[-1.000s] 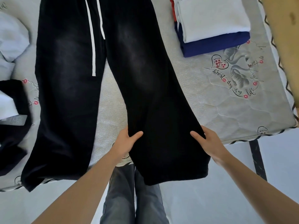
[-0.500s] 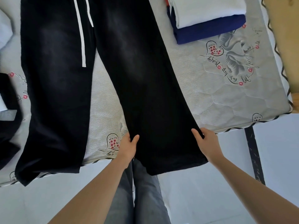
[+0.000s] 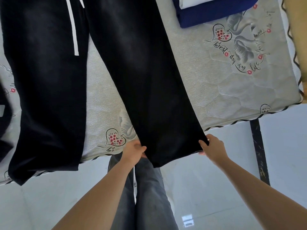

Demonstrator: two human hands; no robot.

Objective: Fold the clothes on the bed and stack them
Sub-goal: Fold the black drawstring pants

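Black trousers (image 3: 49,80) with a white drawstring (image 3: 74,30) lie spread on the mattress (image 3: 232,97), both legs reaching over the near edge. My left hand (image 3: 133,151) pinches the left corner of the right leg's hem (image 3: 169,151). At the hem's right corner my right hand (image 3: 211,146) pinches the cloth. The right leg is pulled straight toward me. A folded stack (image 3: 212,12), navy under white, sits at the back right.
A dark garment (image 3: 5,123) lies at the mattress's left edge. A wooden bed side (image 3: 297,39) runs along the right. A black bed leg (image 3: 259,150) stands on the pale tiled floor. My own grey-trousered legs (image 3: 146,196) are below the hem.
Both hands slid down the right trouser leg from above the hem to its corners, drawing it toward me. The view has tilted downward, showing less of the stack.
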